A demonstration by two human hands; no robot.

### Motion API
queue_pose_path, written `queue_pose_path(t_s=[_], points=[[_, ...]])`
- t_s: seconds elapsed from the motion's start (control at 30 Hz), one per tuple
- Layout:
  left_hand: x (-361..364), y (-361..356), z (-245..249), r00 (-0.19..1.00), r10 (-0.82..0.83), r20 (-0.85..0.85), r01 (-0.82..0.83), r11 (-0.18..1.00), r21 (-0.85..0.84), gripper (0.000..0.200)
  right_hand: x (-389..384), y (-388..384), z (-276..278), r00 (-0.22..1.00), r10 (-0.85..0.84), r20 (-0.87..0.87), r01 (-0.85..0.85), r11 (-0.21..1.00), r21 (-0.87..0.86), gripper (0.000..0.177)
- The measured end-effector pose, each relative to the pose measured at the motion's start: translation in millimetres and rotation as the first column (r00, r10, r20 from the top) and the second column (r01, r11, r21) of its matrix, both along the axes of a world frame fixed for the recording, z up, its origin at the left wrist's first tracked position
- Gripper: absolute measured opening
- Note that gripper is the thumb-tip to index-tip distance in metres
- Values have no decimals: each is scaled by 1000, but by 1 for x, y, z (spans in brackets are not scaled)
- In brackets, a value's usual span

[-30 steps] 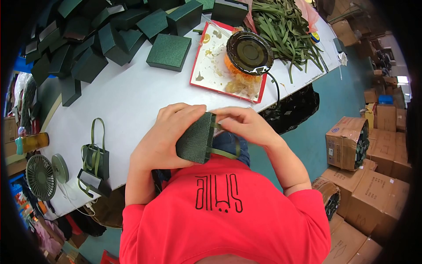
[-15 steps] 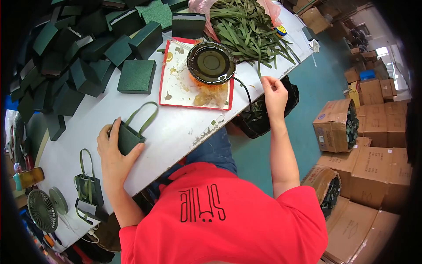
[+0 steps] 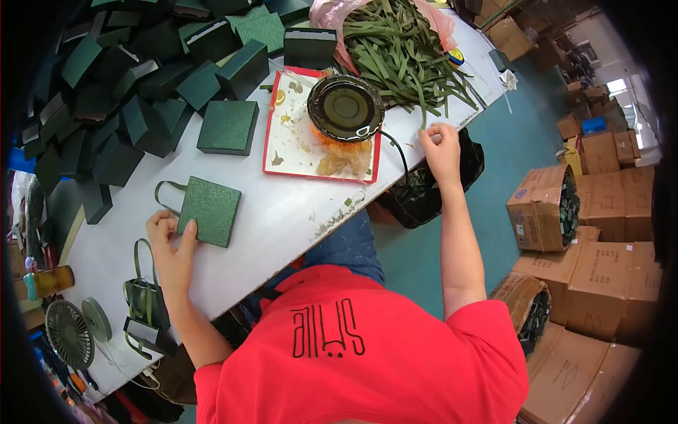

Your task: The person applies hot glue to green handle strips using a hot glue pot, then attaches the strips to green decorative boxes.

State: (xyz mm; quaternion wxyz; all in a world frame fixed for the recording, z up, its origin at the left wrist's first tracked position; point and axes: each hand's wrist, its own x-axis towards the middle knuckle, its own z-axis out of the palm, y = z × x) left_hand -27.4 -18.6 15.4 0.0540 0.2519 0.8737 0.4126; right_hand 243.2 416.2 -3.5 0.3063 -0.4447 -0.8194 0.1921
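My left hand (image 3: 169,247) grips the lower left edge of a green box (image 3: 210,212), thumb on its broad textured face. A ribbon handle (image 3: 167,189) loops out from the box's left side. At the table's right edge, my right hand (image 3: 442,152) pinches the end of a green ribbon (image 3: 424,113) that runs up into a heap of ribbons (image 3: 395,53). Between the hands is a round black pan (image 3: 346,107) of dark liquid, over a red-rimmed tray (image 3: 272,159) smeared with yellowish residue.
Another green box (image 3: 227,127) lies above the held one; many more are piled at upper left (image 3: 141,124). Boxes with ribbon handles (image 3: 148,304) stand at lower left near a small fan (image 3: 69,333). A black cable (image 3: 401,152) leaves the pan. Cartons (image 3: 600,268) line the right.
My left hand has turned the box so its broad face shows upward and its handle points left instead of up. My right hand stays pinched on the ribbon at nearly the same place.
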Motion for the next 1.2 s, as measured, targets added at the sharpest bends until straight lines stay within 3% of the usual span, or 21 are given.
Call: queue_pose_path(t_s=[0.07,0.13,0.2,0.27,0.3,0.33,0.37,0.47,0.5,0.57,0.77,0.93,1.2], points=[[3,4,13,990,-64,-128,74,994,76,25,-2,-20,14,979,117,-164,-85,979,186,17],[9,11,30,958,-135,-251,165,981,100,33,-1,-42,35,952,268,-147,-220,935,277,18],[12,19,41,902,-219,-372,265,961,77,38,-2,-63,55,905,400,-144,-356,898,257,19],[12,20,47,883,-307,-355,316,948,-34,36,-1,-84,67,845,508,-169,-492,861,128,17],[16,23,52,869,-343,-358,328,939,-104,35,-2,-96,66,811,479,-337,-523,851,-50,13],[21,27,55,854,-378,-358,338,925,-172,34,-3,-109,65,770,410,-489,-563,797,-218,10],[25,30,56,847,-412,-337,372,911,-179,32,-4,-120,76,782,341,-522,-582,701,-413,6],[36,40,57,827,-510,-237,470,858,-206,26,-11,-128,81,768,122,-628,-615,413,-672,14],[39,44,58,823,-539,-177,501,837,-218,24,-16,-132,81,778,47,-626,-592,388,-707,18],[40,44,55,793,-598,-114,547,782,-300,26,-18,-131,74,782,40,-621,-581,403,-707,18],[39,45,50,830,-533,-165,417,788,-453,53,-33,-130,62,769,-58,-637,-531,497,-686,23],[36,43,49,871,-465,-160,359,823,-440,66,-41,-127,45,754,-154,-639,-503,490,-712,21],[32,43,41,877,-417,-239,279,846,-454,72,-51,-123,39,749,-147,-646,-512,490,-706,19]])
